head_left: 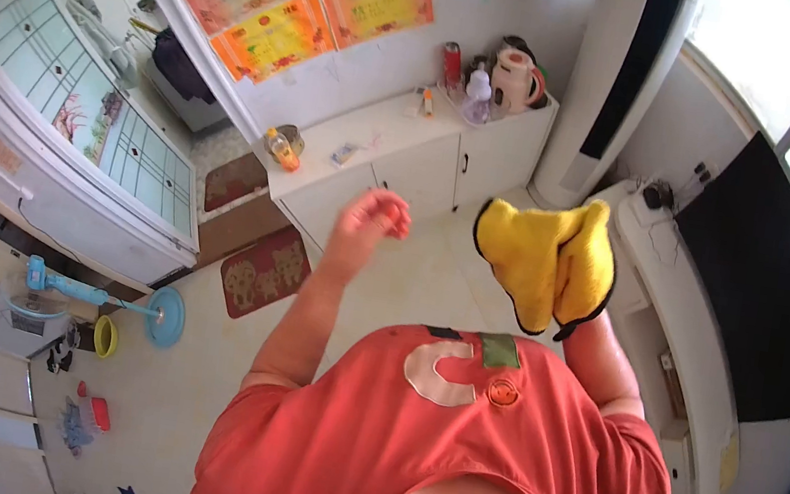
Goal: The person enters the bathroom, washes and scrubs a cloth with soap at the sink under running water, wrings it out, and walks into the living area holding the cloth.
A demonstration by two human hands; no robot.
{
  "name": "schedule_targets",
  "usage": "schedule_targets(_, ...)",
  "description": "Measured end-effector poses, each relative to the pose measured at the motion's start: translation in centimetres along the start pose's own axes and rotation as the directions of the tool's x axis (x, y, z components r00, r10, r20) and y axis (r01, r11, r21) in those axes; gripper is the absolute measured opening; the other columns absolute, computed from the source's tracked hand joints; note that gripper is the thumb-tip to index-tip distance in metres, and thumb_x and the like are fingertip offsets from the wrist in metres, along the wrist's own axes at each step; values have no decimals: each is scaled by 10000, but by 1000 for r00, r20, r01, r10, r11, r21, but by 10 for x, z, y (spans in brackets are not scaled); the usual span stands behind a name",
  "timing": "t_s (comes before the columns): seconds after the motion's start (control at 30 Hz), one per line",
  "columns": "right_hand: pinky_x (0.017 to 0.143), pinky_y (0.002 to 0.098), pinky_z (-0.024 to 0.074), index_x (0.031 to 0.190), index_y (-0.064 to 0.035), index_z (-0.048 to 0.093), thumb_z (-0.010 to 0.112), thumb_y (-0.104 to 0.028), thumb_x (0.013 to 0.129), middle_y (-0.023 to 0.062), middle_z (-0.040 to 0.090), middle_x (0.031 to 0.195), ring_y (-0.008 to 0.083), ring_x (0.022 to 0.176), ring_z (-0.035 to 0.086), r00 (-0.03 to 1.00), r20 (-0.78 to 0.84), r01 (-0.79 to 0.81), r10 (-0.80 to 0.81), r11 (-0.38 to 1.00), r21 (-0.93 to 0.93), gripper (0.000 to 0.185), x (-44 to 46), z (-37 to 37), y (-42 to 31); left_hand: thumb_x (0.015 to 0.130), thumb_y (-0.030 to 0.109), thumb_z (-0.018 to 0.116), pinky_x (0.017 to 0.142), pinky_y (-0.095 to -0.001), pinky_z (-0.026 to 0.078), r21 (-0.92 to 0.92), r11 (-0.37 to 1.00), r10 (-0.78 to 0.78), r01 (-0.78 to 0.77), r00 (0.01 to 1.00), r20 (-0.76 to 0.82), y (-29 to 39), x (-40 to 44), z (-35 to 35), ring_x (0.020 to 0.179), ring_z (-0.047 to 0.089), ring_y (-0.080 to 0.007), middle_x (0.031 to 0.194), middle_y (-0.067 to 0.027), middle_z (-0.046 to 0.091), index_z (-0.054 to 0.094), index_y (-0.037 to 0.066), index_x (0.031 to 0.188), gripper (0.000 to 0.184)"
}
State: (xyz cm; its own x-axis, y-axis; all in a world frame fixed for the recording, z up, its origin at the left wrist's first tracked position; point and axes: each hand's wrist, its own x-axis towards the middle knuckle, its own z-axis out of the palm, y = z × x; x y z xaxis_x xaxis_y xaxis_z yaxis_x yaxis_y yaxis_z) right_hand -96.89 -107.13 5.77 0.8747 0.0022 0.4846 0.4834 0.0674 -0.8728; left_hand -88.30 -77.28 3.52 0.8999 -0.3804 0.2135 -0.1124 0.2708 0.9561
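My left hand (371,223) is raised in front of my chest on the left, apart from the cloth. Its fingers are curled in, and I see nothing held in them. A thick yellow cloth (540,259) with dark edging hangs folded at the end of my right arm. It covers my right hand, so the fingers are hidden; the cloth stays up in the air, gripped from behind.
Ahead stands a low white cabinet (417,159) with a kettle (514,82), an orange bottle (281,150) and other items on it. A TV (759,278) and its stand are on the right. A blue fan (165,316) and a patterned mat (265,272) are to the left.
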Motion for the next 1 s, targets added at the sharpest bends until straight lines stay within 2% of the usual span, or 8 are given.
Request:
schedule_targets(0.03, 913, 343, 457, 1188, -36, 519, 441, -428, 981, 82, 594, 1129, 200, 1017, 566, 997, -75, -29, 19, 990, -139, 450, -9, -12, 8, 934, 155, 561, 730, -273, 478, 68, 989, 136, -135, 990, -20, 21, 1, 1, 796, 573, -132, 874, -51, 599, 577, 35, 1016, 146)
schedule_targets(0.1, 904, 344, 459, 1182, -36, 522, 446, -419, 977, 83, 596, 1121, 203, 1008, 568, 984, -176, -54, 23, 984, -169, 441, -2, -25, 8, 937, 183, 550, 735, -305, 468, 158, 884, 454, -441, 889, -58, 82, 1, 13, 763, 554, -167, 887, -83, 592, 577, 28, 973, 161)
schedule_targets(0.13, 899, 345, 459, 1179, -36, 524, 449, -414, 974, 84, 597, 1117, 205, 1004, 569, 978, -209, -45, 24, 994, -99, 437, 4, -29, 8, 918, 287, 578, 745, -338, 465, 300, 748, 611, -592, 791, 39, 120, 1, 16, 818, 545, -201, 923, -118, 581, 556, 16, 1014, 289)
schedule_targets(0.2, 890, 346, 461, 1172, -36, 527, 454, -406, 970, 85, 599, 1109, 208, 995, 571, 972, -232, -37, 34, 999, -10, 428, 11, -34, 11, 919, 282, 576, 748, -337, 464, 403, 378, 843, -833, 489, 222, 181, -3, 27, 822, 546, -201, 927, -118, 582, 555, 17, 1014, 282)
schedule_targets(0.3, 877, 349, 463, 1162, -36, 533, 461, -392, 963, 87, 602, 1097, 212, 981, 573, 971, -235, -32, 49, 997, 75, 414, 18, -34, 15, 921, 274, 573, 752, -335, 464, 284, -155, 877, -946, 1, 481, 242, -14, 57, 829, 548, -202, 933, -119, 583, 554, 18, 1014, 273)
schedule_targets(0.4, 863, 351, 466, 1152, -36, 538, 469, -379, 956, 88, 604, 1085, 217, 968, 576, 972, -228, -30, 56, 993, 113, 401, 21, -38, 17, 922, 265, 570, 757, -334, 463, 169, -406, 780, -898, -244, 576, 253, -18, 87, 835, 549, -202, 938, -120, 584, 553, 18, 1014, 264)
schedule_targets(0.83, 805, 361, 475, 1110, -37, 560, 503, -321, 927, 95, 616, 1034, 238, 910, 587, 938, -324, -127, 123, 992, 10, 343, -11, -103, 33, 927, 230, 557, 777, -327, 460, 109, -488, 803, -866, -396, 445, 198, 11, 117, 861, 557, -205, 961, -122, 588, 548, 22, 1015, 225)
schedule_targets(1.0, 783, 365, 479, 1094, -37, 568, 516, -299, 916, 97, 620, 1014, 246, 888, 591, 933, -332, -139, 137, 990, 19, 321, -30, -127, 33, 930, 216, 552, 785, -324, 459, 118, -482, 807, -868, -388, 446, 189, 18, 132, 872, 560, -206, 970, -123, 590, 547, 24, 1015, 210)
